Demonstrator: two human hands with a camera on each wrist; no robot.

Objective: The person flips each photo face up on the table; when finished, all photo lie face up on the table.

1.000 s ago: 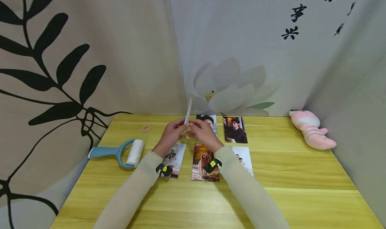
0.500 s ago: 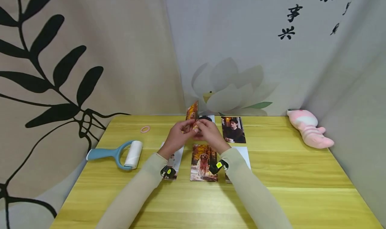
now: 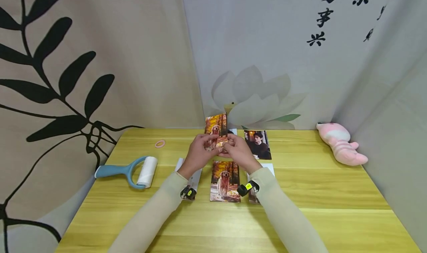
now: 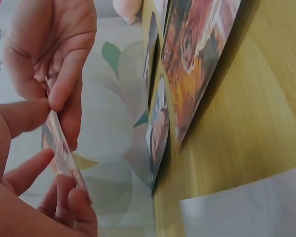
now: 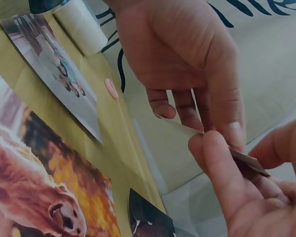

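Both hands hold a photo print of a golden dog among autumn leaves (image 3: pixel 217 124), raised above the back of the table with its picture facing the head camera. My left hand (image 3: pixel 200 151) pinches its left side and lower edge; my right hand (image 3: pixel 241 153) pinches the lower right corner. In the left wrist view the held print (image 4: pixel 64 155) appears nearly edge-on between the fingers of both hands. A matching dog photo (image 3: pixel 225 180) lies flat below. Photos partly covered by the arms lie on the left (image 3: pixel 197 180) and right (image 3: pixel 269 167).
A photo of a person in dark clothes (image 3: pixel 258 145) lies at the back, beside another mostly hidden photo (image 3: pixel 232 131). On the left are a blue-handled lint roller (image 3: pixel 133 171) and a pink ring (image 3: pixel 160 144). A pink plush toy (image 3: pixel 341 143) lies at right, near the curtain.
The held photo has turned from edge-on to show its dog picture to the head camera. Both hands have shifted slightly right, still holding it.
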